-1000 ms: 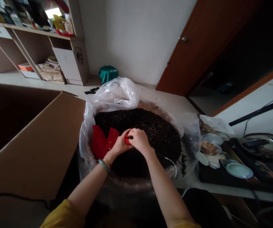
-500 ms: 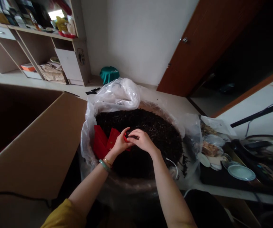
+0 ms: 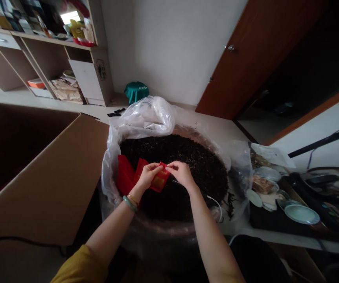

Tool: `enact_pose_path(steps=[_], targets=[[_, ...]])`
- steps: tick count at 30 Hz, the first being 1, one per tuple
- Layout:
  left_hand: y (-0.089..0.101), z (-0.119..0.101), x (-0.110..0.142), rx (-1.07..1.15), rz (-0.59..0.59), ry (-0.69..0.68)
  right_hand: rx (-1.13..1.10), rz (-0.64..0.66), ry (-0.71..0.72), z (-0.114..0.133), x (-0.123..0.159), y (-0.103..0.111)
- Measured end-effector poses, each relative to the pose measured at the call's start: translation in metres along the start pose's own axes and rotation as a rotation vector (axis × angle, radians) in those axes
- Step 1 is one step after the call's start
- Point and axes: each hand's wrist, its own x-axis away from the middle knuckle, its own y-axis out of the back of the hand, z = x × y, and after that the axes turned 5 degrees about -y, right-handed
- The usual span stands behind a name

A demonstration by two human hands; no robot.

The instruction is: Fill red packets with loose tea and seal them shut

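Note:
Between my two hands is a small red packet [image 3: 160,181] with gold marks, its top edge uppermost. My left hand [image 3: 149,174] pinches the top left corner between thumb and fingers. On the opposite top corner, my right hand [image 3: 181,173] pinches with thumb and forefinger. Beneath both hands lies a heap of dark, dry, twisted leaves [image 3: 199,165], like loose tea, inside a round tub lined with a clear plastic bag [image 3: 154,114]. More red packets [image 3: 125,173] rest on the leaves at the left side, partly behind my left hand.
An open cardboard box [image 3: 54,169] stands close on the left. At the right, a low table holds a pale dish [image 3: 301,214], a clear tub of brown pieces [image 3: 262,184] and other items. A white cable [image 3: 216,202] crosses the tub's right edge. A green-covered bin [image 3: 137,92] stands by the wall.
Earlier my hands were cupped round the packet's opening, with dark leaves at my right fingers. Now the packet hangs flat with its gold-marked face showing, and both hands pinch its top edge.

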Motion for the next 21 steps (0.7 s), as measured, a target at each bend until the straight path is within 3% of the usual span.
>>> enact_pose_path(steps=[4, 8, 13, 15, 18, 21], targets=[[0.0, -0.002, 0.001, 0.069, -0.023, 0.012, -0.055, -0.034, -0.044, -0.001, 0.001, -0.005], [-0.001, -0.005, 0.004, 0.057, 0.025, 0.007, -0.042, -0.02, -0.023, -0.005, 0.001, -0.005], [-0.001, -0.002, 0.004, -0.247, 0.194, -0.026, 0.033, -0.148, 0.034, -0.005, 0.004, 0.004], [-0.001, 0.001, 0.004, -0.438, 0.218, -0.11, 0.111, -0.102, 0.056, -0.003, 0.006, 0.011], [0.001, 0.006, 0.005, -0.71, 0.195, -0.255, 0.371, 0.064, 0.045, 0.005, 0.011, 0.023], [0.002, 0.009, 0.006, -0.873, 0.18, -0.354, 0.585, 0.191, 0.022, 0.016, 0.015, 0.03]])
